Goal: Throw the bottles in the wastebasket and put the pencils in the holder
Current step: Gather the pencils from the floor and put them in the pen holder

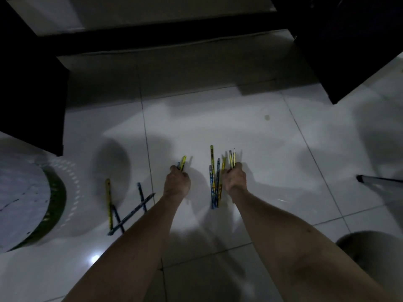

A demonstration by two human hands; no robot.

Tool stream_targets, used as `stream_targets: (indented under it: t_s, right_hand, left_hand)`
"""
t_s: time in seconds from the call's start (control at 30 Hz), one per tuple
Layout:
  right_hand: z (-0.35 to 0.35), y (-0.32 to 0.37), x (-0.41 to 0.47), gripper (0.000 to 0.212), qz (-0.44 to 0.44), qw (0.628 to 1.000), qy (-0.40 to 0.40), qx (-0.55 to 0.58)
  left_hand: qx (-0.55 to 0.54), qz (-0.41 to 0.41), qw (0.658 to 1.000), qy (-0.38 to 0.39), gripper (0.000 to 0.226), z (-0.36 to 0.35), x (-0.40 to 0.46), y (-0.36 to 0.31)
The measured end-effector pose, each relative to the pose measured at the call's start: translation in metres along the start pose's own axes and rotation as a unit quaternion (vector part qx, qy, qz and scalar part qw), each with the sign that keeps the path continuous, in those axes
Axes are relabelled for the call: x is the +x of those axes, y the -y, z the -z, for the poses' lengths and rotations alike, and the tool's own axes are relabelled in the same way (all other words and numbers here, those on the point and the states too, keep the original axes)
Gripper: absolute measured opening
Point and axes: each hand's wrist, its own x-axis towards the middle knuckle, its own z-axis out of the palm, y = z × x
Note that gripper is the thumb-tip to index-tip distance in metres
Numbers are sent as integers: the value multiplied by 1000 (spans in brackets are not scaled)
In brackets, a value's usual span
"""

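From my remote feed, nearest were two bare forearms reaching fwd over the tiled floor (218, 118); left hand (177, 184) was curled shut round a short bunch of pencils (182, 163), approx two, tips poking out beyond the knuckles; right hand (236, 178) was clamped on a bigger bundle (216, 182), pencils fanned above and below the fist. Left of the left arm, loose pencils (122, 208) lay crossed on the floor, w/ none in a hand; those were left to gather. Far left, a round white-rimmed thing (54, 192) sat at the frame edge; couldn't tell if wastebasket or not. No holder and no bottles in view, so I judged the pencil half as mid-pickup, nothing placed yet; bottle half unknown. Beyond, dark furniture (32, 94) and deep shadow.
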Motion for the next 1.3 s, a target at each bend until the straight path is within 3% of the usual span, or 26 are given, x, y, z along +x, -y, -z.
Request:
stream_targets:
  t_s: [0.33,0.6,0.83,1.03,1.3]
  right_hand:
    - [-15,0,1,33,6,999,15,-45]
    - [6,-10,8,41,-30,999,-19,-28]
    - [7,-14,9,35,2,1000,-11,-27]
    - [-2,-17,5,34,35,998,18,-57]
    - [-14,-7,3,45,73,990,44,-108]
  left_hand:
    - [-17,-12,1000,21,25,-10,-5,-5]
    - [-13,-35,997,63,18,-35,-20,-40]
    - [41,-27,998,48,34,-48,-23,-49]
    - [105,3,993,48,31,-47,-24,-46]
    - [101,-7,995,21,33,-34,-16,-28]
